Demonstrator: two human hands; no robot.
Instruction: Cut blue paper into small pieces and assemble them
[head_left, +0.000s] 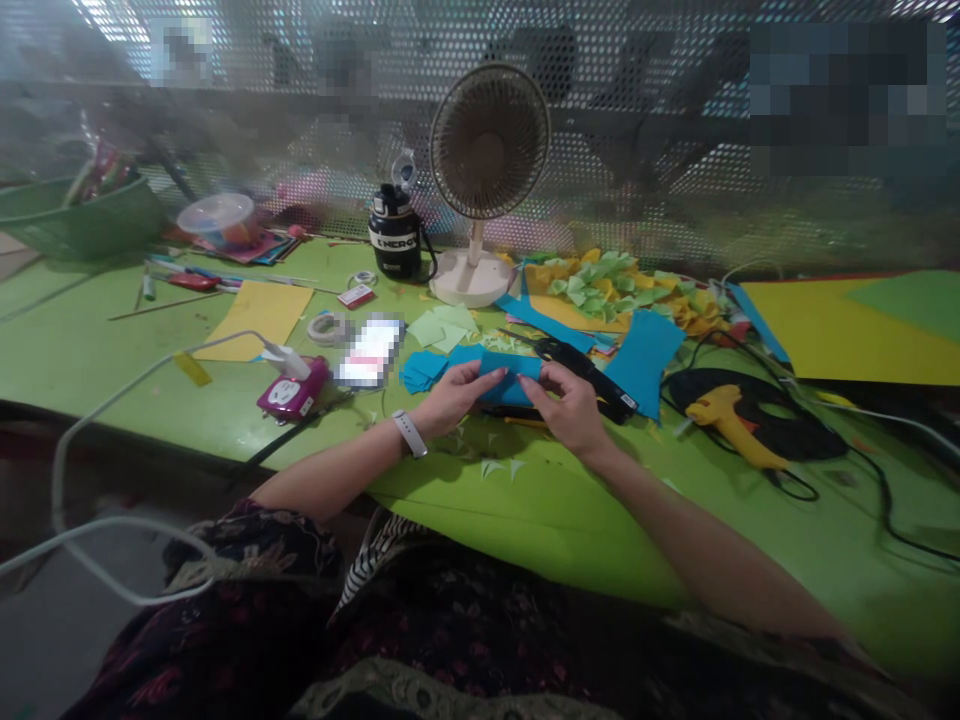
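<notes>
A folded piece of blue paper [504, 380] is held between both hands just above the green table [112, 350]. My left hand [454, 397], with a white watch on its wrist, pinches the paper's left end. My right hand [571, 405] pinches its right end with fingers curled. More blue sheets [645, 360] and small blue squares [424, 368] lie right behind the hands. Black scissors [581, 365] lie under the paper by my right hand. Tiny green paper scraps are scattered in front of the hands.
A yellow glue gun [726, 420] with black cables lies to the right. A desk fan [487, 170], a black bottle [395, 235], tape rolls [328, 328], a phone [369, 352], a pink charger [294, 392], yellow sheets [255, 315] and a green-yellow paper pile [615, 285] stand behind. A green basket [75, 220] is far left.
</notes>
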